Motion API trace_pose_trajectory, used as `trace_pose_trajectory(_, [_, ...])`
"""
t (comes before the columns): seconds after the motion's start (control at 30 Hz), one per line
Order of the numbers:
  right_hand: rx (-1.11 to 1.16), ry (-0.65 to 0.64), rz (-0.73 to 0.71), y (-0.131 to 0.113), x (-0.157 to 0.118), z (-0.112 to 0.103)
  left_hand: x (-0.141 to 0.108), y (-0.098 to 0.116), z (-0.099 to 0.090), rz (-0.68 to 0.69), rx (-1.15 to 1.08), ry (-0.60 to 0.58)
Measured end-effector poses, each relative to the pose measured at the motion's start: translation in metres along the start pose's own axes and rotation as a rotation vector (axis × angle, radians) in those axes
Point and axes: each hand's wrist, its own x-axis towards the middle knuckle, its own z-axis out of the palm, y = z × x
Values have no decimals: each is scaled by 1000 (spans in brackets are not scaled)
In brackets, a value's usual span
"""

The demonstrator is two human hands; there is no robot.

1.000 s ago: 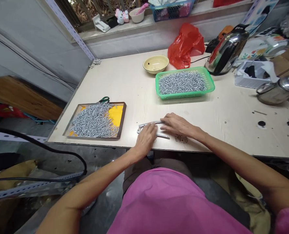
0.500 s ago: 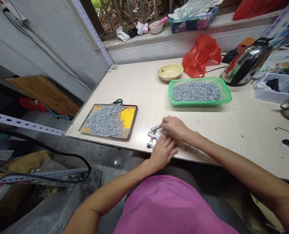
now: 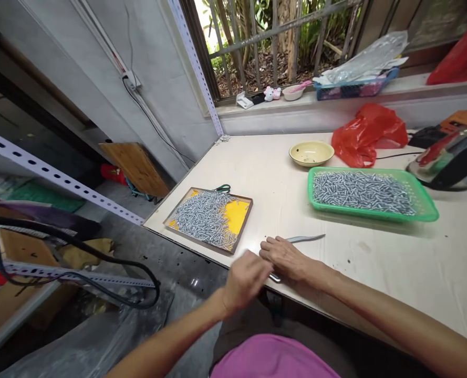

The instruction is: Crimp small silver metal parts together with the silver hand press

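My right hand [image 3: 283, 257] lies on the table near its front edge, fingers curled down over a plier-like metal hand tool. One long grey handle [image 3: 306, 238] of that tool sticks out to the right beyond the hand, and a short bright metal end [image 3: 274, 277] shows below the palm. The tool's head is hidden under the fingers. Close beside, my left hand [image 3: 248, 278] is raised at the table edge, closed and blurred by motion; what it holds, if anything, cannot be made out. Left of both hands, a shallow tray [image 3: 242, 231] with a yellow bottom holds many small silver screws.
A green plastic basket [image 3: 428, 207] full of similar screws stands on the right. Behind it are a cream bowl [image 3: 312, 152], a red plastic bag [image 3: 369, 134] and a kettle [image 3: 454, 157]. Green-handled scissors [image 3: 223, 188] lie behind the tray. The table's front edge [image 3: 201, 256] runs before me.
The view has tilted up and turned left. My left hand has come off the tool and risen, closed. The tool's grey handle now shows to the right of my right hand.
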Motion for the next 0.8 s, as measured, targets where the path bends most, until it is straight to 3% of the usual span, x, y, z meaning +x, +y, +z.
trace_pose_trajectory(0.1, [91, 86, 36, -1, -3, -5, 32, -51, -23, -368, 72, 154])
trace_pose_trajectory(0.17, [149, 239, 100, 6, -12, -23, 56, -84, -29, -480, 103, 167])
trace_pose_trajectory(0.23, [151, 431, 224, 23, -26, -52, 76, -109, -27, -512, 143, 88])
trace_pose_trajectory(0.33, [-25, 641, 478, 56, -50, -101, 100, -129, -16, -512, 214, -116])
trace_pose_trajectory(0.4, [-199, 687, 649, 71, -63, -125, 111, -135, -8, -501, 259, -218])
trace_pose_trajectory(0.47, [-334, 655, 776, 73, -70, -133, 118, -142, 1, -519, 289, -246])
trace_pose_trajectory(0.53, [-356, 559, 782, 62, -71, -121, 124, -152, 9, -493, 294, -277])
trace_pose_trajectory(0.67, [-94, 236, 542, 16, -65, -59, 131, -167, 18, -418, 314, -285])
trace_pose_trajectory(0.8, [47, 115, 585, -19, -81, -6, 132, -152, 4, -476, 260, -216])
